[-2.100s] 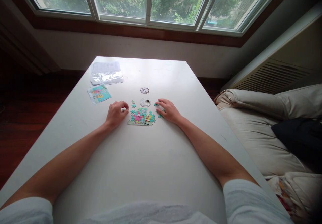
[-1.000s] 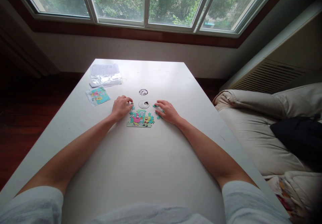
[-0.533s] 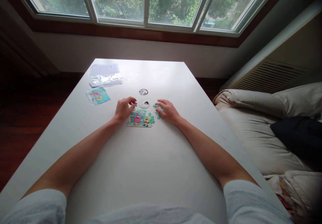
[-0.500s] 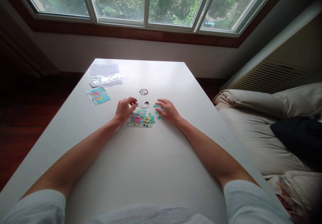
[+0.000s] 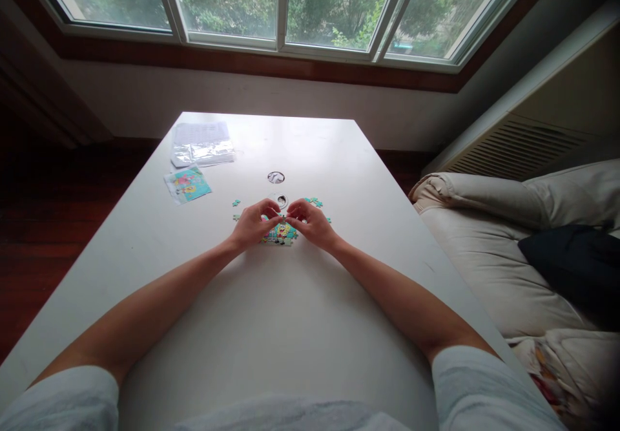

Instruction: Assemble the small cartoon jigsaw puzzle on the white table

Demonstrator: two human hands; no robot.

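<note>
A small cartoon jigsaw puzzle (image 5: pixel 283 234), partly assembled, lies on the white table (image 5: pixel 271 327). Both my hands are over it, and they hide most of it. My left hand (image 5: pixel 252 224) has thumb and forefinger pinched together at the puzzle's top edge, seemingly on a small teal puzzle piece. My right hand (image 5: pixel 310 221) reaches in from the right, its fingertips almost touching the left hand's. I cannot make out whether it holds anything. Loose teal pieces (image 5: pixel 236 203) lie left of my left hand, and more loose pieces (image 5: pixel 314 201) lie behind my right hand.
A round cable hole (image 5: pixel 276 177) and a round cap (image 5: pixel 280 199) sit just beyond the puzzle. The picture card (image 5: pixel 187 184) and a clear plastic bag (image 5: pixel 201 143) lie at the far left. A cream sofa (image 5: pixel 508 256) with a dark cushion (image 5: pixel 571 263) stands to the right.
Both hands have moved inward and now meet over the puzzle. The left hand came from the loose pieces at the upper left. Loose pieces on both sides, which the hands covered, now show.
</note>
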